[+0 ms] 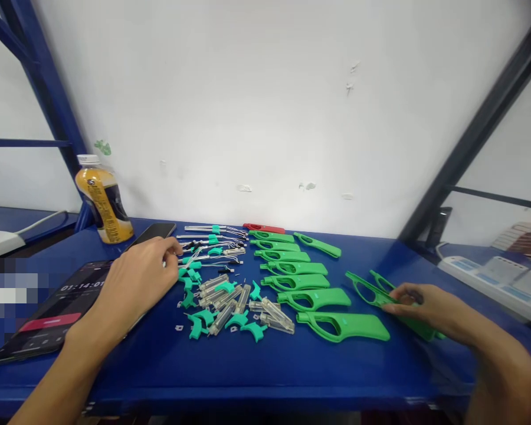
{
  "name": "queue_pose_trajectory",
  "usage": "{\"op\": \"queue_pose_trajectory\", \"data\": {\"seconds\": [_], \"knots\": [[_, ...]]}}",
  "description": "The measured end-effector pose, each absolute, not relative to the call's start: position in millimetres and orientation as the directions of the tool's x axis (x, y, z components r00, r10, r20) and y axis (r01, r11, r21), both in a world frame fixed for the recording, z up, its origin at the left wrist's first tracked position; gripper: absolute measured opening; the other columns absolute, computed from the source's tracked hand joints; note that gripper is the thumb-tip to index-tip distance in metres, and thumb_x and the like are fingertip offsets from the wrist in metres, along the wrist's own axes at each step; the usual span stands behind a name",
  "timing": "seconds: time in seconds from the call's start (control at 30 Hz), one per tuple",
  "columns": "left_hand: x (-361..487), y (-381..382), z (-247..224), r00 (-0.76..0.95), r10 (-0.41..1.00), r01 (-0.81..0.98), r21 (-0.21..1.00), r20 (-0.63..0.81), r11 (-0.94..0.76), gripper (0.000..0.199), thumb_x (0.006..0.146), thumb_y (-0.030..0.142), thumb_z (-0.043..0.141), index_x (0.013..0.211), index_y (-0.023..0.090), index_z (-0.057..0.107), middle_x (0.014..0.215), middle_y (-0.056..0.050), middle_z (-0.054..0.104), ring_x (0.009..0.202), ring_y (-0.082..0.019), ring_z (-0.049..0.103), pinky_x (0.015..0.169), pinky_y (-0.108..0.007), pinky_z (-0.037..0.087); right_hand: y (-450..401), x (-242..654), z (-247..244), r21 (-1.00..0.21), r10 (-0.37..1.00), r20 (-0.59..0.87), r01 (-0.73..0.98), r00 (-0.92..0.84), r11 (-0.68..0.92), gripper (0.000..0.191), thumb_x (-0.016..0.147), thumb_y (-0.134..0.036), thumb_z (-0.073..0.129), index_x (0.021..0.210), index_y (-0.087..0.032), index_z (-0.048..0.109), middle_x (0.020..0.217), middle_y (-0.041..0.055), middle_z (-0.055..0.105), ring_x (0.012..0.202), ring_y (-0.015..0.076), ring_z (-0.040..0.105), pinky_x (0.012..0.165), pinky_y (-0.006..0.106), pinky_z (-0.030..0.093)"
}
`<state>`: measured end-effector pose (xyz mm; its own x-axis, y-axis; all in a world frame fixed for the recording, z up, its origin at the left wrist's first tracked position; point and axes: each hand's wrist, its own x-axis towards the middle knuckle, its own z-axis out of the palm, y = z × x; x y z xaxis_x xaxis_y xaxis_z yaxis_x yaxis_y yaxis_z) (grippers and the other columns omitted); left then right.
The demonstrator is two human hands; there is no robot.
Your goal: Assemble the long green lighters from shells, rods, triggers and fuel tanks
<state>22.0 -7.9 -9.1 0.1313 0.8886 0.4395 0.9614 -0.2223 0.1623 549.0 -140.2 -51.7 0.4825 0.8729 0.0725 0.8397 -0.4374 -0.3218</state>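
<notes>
My left hand (148, 268) is at the left end of the thin metal rods with wires (210, 239), its fingers curled together; what they hold is hidden. My right hand (413, 304) pinches a green plastic shell (366, 288) at the right, with another green shell (380, 280) beside and partly under it. A column of green shells (343, 326) lies in the middle, with a red shell (265, 228) at its far end. Clear tubes (223, 316) and small teal pieces (253, 330) are scattered left of the column.
A tablet (57, 313) showing a timer lies at the left, beside my left forearm. Behind it are a dark phone (154, 232) and a yellow bottle (104, 203). A white power strip (498, 283) sits at the far right. The blue table (265, 372) meets a white wall.
</notes>
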Motion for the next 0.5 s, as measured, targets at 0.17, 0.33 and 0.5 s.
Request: {"op": "queue_pose_trajectory", "data": {"seconds": [0.17, 0.33, 0.5], "knots": [[20.3, -1.5, -11.7, 0.115, 0.930, 0.978, 0.122, 0.349, -0.167, 0.034, 0.096, 0.027, 0.042, 0.096, 0.027, 0.076, 0.095, -0.010, 0.082, 0.088, -0.037, 0.075, 0.065, -0.039, 0.043, -140.5, 545.2, -45.5, -0.389, 0.904, -0.031, 0.828, 0.426, -0.404, 0.055, 0.063, -0.070, 0.074, 0.091, -0.024, 0.080, 0.090, 0.0075, 0.080, 0.078, 0.0268, 0.073, 0.069, 0.034, 0.052], [20.4, -1.2, -16.3, 0.112, 0.937, 0.989, 0.056, 0.332, -0.138, 0.033, 0.095, 0.028, 0.044, 0.092, 0.029, 0.076, 0.085, -0.010, 0.080, 0.076, -0.035, 0.075, 0.059, -0.036, 0.040, -141.2, 539.4, -41.1, -0.404, 0.906, -0.061, 0.820, 0.418, -0.406, 0.058, 0.065, -0.071, 0.074, 0.094, -0.021, 0.078, 0.090, 0.0082, 0.079, 0.077, 0.0253, 0.071, 0.070, 0.034, 0.051], [14.1, -12.6, -13.9, 0.166, 0.935, 0.985, -0.001, 0.314, -0.174, 0.036, 0.100, 0.034, 0.042, 0.102, 0.028, 0.078, 0.085, -0.010, 0.080, 0.072, -0.033, 0.075, 0.057, -0.036, 0.038, -143.2, 537.7, -38.2, -0.416, 0.901, -0.078, 0.807, 0.427, -0.419, 0.055, 0.066, -0.071, 0.071, 0.092, -0.023, 0.080, 0.089, 0.0091, 0.080, 0.082, 0.0312, 0.074, 0.070, 0.037, 0.049]]}}
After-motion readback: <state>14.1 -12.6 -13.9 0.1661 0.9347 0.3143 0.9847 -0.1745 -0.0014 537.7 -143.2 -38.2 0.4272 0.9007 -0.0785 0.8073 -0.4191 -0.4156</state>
